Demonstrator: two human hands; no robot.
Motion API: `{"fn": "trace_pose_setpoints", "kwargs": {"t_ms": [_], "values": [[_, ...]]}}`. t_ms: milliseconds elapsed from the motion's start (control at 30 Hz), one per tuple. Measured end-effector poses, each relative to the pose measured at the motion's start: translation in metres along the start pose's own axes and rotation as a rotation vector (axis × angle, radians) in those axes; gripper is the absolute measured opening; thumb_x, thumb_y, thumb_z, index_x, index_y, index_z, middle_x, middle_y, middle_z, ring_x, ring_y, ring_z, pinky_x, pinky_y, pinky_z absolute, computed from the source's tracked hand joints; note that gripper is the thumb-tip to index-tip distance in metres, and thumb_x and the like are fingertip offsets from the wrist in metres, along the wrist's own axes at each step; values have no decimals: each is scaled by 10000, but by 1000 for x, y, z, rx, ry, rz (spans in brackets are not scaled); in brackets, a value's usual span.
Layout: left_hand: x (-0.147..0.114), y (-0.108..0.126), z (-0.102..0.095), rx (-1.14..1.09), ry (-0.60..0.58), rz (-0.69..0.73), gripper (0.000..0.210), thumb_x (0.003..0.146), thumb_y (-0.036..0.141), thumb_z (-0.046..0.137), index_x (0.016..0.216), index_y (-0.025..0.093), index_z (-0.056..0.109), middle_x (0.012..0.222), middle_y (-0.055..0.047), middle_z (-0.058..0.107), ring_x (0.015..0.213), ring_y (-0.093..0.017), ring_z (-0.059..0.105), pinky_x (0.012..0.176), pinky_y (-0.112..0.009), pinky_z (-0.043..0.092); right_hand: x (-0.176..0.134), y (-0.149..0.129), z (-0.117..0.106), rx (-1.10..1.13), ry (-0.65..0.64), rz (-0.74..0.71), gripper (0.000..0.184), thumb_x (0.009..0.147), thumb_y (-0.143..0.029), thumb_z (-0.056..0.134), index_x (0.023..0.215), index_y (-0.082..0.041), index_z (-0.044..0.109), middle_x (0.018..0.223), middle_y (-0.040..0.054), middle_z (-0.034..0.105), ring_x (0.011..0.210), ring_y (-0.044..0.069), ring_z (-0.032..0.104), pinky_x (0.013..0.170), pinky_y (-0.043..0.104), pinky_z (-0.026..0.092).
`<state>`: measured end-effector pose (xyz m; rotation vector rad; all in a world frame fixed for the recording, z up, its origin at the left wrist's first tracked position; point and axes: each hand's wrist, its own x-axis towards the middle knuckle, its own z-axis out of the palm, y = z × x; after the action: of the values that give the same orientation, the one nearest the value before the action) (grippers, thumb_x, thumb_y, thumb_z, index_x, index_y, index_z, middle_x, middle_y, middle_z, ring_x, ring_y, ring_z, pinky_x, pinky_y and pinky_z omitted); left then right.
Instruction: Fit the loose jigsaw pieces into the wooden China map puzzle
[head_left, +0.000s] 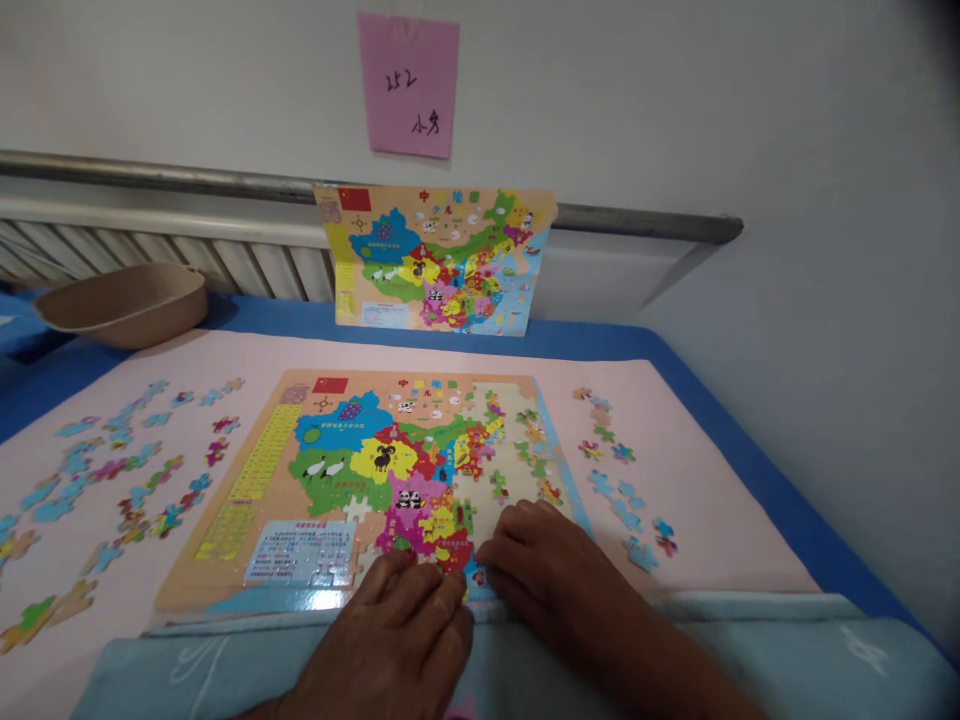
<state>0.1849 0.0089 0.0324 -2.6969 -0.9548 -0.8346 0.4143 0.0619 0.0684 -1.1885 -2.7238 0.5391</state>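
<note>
We have a flat map puzzle (382,457) lying on a pink sheet (694,480) right in front of us, its near edge by a light blue cloth (757,640). Most of its left and middle is filled: a blue area with grapes, a yellow one with a dark ram, a green one with two white birds, and a magenta one with pandas, all inside an orange border. Toward the right a pale, bare patch of the base shows, with a few loose pieces (534,432) scattered over it, and smaller knobbed gaps open lower down.

Our left hand (401,635) and right hand (559,575) are slightly apart at the near edge, fingers curled down over the puzzle; we cannot tell whether either pinches a piece.

The surface is smooth and shiny, glaring white near the printed text box. More knobbed pieces lie on both sides, a big spread on the left (112,467) and fewer on the right. Behind, a glossy printed card (442,262) with the same map stands upright before a dull round metal rail (652,224), and a brown oval bowl (127,308) sits at left.
</note>
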Motion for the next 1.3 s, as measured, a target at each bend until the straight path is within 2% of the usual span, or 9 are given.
{"fn": "trace_pose_setpoints", "kwargs": {"t_ms": [133,367,800,1033,1100,1233,1300], "values": [[0,0,0,-16,18,-13,447,1191,281,322,1015,158,713,1137,-62,788,1020,-231,620,990,-461,378,0,2,2,-30,23,26,192,997,-133,782,852,-193,672,899,22,668,853,206,564,789,348,352],[1,0,0,-12,17,-11,432,1183,247,333,1002,163,715,1132,-52,779,1015,-227,615,999,-451,377,-4,6,-3,-13,21,-14,210,1034,-104,715,854,-187,648,902,21,673,845,199,559,796,343,361],[1,0,1,-24,20,-19,452,1190,264,318,982,162,706,1134,-45,787,1002,-223,617,992,-455,382,1,8,6,-50,43,-14,271,1033,-104,727,790,-183,636,829,9,658,811,190,549,783,336,356],[4,0,-1,-45,27,-26,415,1183,254,353,995,159,710,1142,-50,778,992,-222,608,975,-439,383,1,7,5,-32,42,-5,307,1062,-100,658,772,-188,609,822,12,648,796,182,545,762,328,356],[3,0,0,-57,30,-32,412,1187,302,363,1016,162,711,1139,-49,781,996,-223,610,986,-437,381,0,6,5,-13,55,7,305,1052,-97,669,767,-187,608,820,11,643,795,181,546,761,324,360],[3,-2,1,-59,26,-20,536,1176,542,351,1044,166,710,1122,-50,784,1012,-232,617,1012,-443,370,0,6,6,27,82,9,295,1028,-88,706,766,-183,613,811,5,634,797,180,552,762,319,365],[3,-2,2,-45,31,-3,583,1171,581,321,1042,165,709,1115,-53,780,1017,-239,616,1024,-455,363,0,6,7,30,86,13,287,1023,-80,707,771,-182,616,809,4,629,799,184,553,765,321,368]]}}
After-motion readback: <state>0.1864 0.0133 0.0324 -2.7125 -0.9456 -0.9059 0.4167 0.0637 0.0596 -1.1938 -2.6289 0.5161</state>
